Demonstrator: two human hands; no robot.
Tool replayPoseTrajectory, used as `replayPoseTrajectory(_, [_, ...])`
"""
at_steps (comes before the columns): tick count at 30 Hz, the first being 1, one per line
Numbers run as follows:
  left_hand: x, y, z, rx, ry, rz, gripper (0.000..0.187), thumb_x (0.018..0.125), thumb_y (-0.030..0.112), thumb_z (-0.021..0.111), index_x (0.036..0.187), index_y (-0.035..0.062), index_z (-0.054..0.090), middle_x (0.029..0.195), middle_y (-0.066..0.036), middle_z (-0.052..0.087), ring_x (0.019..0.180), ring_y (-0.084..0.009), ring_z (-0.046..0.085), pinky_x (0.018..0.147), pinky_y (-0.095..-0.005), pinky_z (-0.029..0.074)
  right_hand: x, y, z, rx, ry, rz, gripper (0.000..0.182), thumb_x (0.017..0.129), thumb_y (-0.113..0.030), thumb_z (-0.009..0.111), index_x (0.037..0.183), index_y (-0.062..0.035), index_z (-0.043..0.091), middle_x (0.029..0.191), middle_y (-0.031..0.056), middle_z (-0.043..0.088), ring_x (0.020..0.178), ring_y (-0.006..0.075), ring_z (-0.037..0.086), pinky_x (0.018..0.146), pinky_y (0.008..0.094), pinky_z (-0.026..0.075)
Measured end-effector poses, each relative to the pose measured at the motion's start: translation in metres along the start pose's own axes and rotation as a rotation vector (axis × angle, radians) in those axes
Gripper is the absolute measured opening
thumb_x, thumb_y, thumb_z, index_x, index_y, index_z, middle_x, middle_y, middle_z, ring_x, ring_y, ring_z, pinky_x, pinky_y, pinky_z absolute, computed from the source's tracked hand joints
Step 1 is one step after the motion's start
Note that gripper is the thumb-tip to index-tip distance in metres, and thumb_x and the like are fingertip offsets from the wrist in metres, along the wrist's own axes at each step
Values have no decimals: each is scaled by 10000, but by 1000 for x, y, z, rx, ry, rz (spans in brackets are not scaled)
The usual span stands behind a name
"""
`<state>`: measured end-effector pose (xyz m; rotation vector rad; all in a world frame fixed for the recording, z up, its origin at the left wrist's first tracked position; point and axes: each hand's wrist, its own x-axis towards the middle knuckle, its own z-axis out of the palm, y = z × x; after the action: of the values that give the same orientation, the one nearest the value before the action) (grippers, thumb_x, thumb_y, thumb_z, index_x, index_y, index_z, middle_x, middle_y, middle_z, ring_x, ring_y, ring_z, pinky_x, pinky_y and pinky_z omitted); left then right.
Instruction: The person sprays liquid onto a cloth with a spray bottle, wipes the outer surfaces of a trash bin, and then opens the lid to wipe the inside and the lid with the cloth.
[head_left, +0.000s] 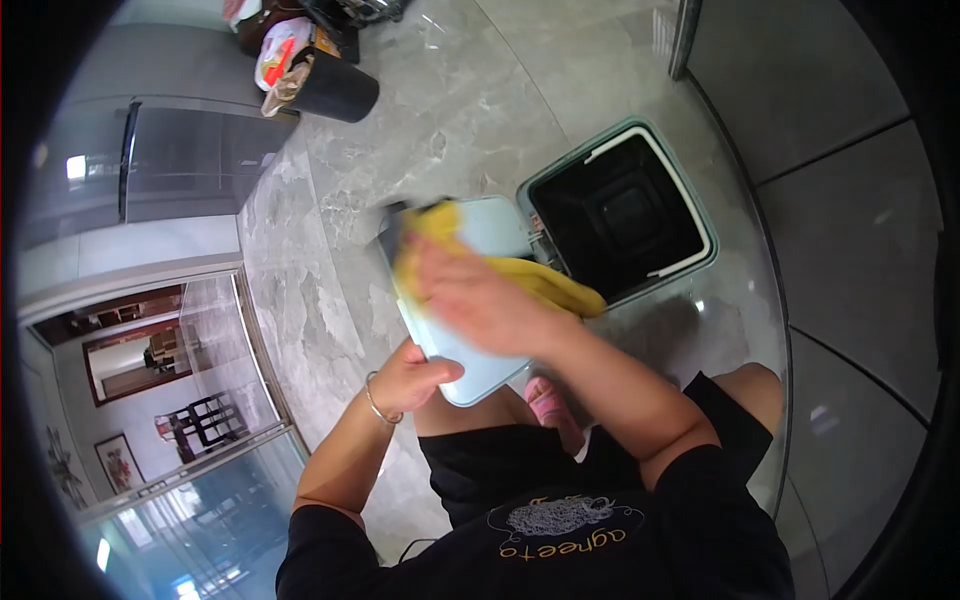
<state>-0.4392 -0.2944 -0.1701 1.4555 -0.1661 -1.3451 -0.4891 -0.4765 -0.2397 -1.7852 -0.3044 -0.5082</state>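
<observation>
Cloth [520, 275], yellow and soft, is pressed flat on the pale blue lid [478, 300] by the blurry right hand [470, 295], while the lid's near end is gripped by the left hand [410, 378], with the open bin [620, 215] just beyond it.

**Around the marble floor**

The grey marble floor [470, 110] fills the middle of the view. At its far edge stands a black bucket [335, 88], stuffed with white and red bags [278, 52]. Left of the bucket runs a grey cabinet front [180, 150] with a dark vertical handle [127, 160]. Below that cabinet, glass doors [215, 400] reflect a dark chair [205, 420] and framed pictures [120, 462]. Right of the floor rise grey wall panels [840, 200].
</observation>
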Motion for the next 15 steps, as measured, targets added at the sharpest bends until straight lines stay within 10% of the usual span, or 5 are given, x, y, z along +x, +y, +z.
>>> replayPoseTrajectory(3, [2, 10, 3, 21, 14, -46, 407, 768, -97, 550, 1163, 1, 552, 1126, -56, 592, 1036, -151, 565, 879, -322, 459, 27, 14, 2, -147, -24, 195, 374, 944, -188, 403, 1244, -5, 530, 1390, 182, 427, 1337, 334, 334, 1116, 433, 226])
replayPoseTrajectory(4, [-1, 6, -4, 138, 16, -83, 406, 791, -71, 558, 1191, -4, 532, 1136, -51, 588, 1062, -158, 557, 894, -321, 456, 12, 47, 23, -75, 369, 347, 365, 948, -195, 379, 1214, -15, 552, 1355, 197, 460, 1282, 363, 395, 1086, 411, 282])
replayPoseTrajectory(6, [-9, 7, 12, 202, -50, -63, 407, 808, -47, 570, 1209, -5, 523, 1135, -54, 589, 1077, -167, 553, 916, -322, 446, -22, 52, -11, 263, -38, 1019, 343, 954, -209, 402, 1230, -84, 561, 1336, 218, 468, 1283, 356, 401, 1062, 379, 320])
replayPoseTrajectory(11, [-35, -64, -10, 251, 94, 15, 473, 824, -12, 584, 1281, 20, 467, 1190, -58, 558, 1128, -178, 520, 970, -340, 415, 22, -90, 11, 147, 24, 189, 354, 919, -183, 495, 1267, -210, 558, 1395, 82, 446, 1349, 288, 339, 1016, 478, 327])
replayPoseTrajectory(15, [-41, -15, 20, 62, 52, -252, 480, 791, -41, 554, 1259, 9, 461, 1173, -74, 559, 1098, -191, 537, 962, -342, 419, 17, -22, 22, -47, 257, 515, 407, 935, -216, 427, 1327, -124, 485, 1425, 129, 399, 1354, 307, 314, 1090, 437, 281])
